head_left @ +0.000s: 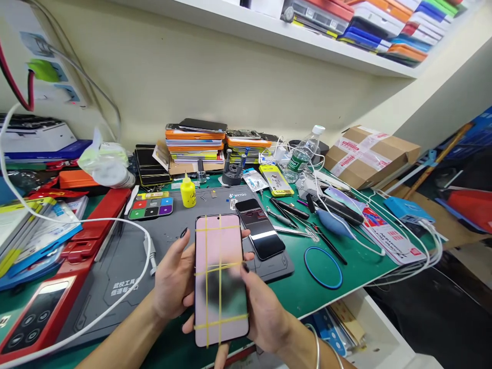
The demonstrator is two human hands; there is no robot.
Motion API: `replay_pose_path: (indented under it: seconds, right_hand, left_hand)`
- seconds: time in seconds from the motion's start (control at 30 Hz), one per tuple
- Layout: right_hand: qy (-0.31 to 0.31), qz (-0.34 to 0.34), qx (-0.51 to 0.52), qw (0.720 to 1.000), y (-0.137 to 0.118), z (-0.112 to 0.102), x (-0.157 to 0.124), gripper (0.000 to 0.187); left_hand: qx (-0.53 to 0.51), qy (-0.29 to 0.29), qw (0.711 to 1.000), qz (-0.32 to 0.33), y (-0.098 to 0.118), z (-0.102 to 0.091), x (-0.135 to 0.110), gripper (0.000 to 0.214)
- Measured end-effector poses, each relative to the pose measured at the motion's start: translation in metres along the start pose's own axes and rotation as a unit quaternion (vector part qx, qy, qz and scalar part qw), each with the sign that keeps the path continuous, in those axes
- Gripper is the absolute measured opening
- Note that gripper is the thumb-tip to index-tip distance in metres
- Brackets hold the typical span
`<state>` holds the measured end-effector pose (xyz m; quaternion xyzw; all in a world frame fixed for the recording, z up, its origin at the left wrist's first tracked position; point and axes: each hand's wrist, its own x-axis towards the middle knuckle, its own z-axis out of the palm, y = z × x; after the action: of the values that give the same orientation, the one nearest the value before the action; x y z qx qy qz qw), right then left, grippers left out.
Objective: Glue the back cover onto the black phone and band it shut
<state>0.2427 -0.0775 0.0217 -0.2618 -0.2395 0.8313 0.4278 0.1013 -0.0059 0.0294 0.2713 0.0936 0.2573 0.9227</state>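
A smartphone (226,241) with a lit pinkish screen is held up over the front of the bench. Yellow rubber bands run around it lengthwise and crosswise. My left hand (172,282) grips its left edge, thumb raised beside the frame and fingers behind. On the other side my right hand (267,312) is wrapped round the right edge, its thumb by the screen. A dark reflection covers the middle of the screen. Behind it, a second black phone (261,228) lies on the grey work mat (130,251). A yellow dropper bottle (188,192) stands further back on the mat.
A red device (69,271) with a white cable lies at left. Tweezers and a blue air blower (334,224) lie at right, near a blue ring (323,267). A water bottle (305,154) and cardboard box (369,156) stand behind. An open drawer (380,318) juts out below.
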Motion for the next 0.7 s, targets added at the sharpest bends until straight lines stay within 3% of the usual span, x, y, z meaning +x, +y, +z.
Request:
replay_pose_path:
  seconds: [0.13,0.27,0.37,0.53,0.7]
  right_hand:
    - [0.002,0.008,-0.042,0.999,-0.007,0.005,-0.006,0.058]
    - [0.005,0.033,-0.045,0.998,-0.009,0.006,-0.008,0.062]
    - [-0.002,0.011,-0.035,0.999,-0.006,0.003,-0.006,0.062]
    - [-0.079,-0.002,0.053,0.996,-0.001,-0.003,0.0,0.08]
    - [-0.082,-0.01,0.042,0.996,0.005,-0.007,0.003,0.093]
  left_hand:
    - [0.008,0.005,1.0,0.006,-0.002,-0.004,0.001,0.076]
    - [0.02,0.014,1.0,0.002,-0.001,-0.004,0.001,0.081]
    - [0.015,0.008,1.0,0.011,-0.001,-0.003,0.0,0.079]
    - [0.022,0.005,1.0,0.001,-0.003,-0.01,-0.002,0.083]
    - [0.037,0.036,0.998,-0.023,-0.001,-0.013,0.0,0.086]
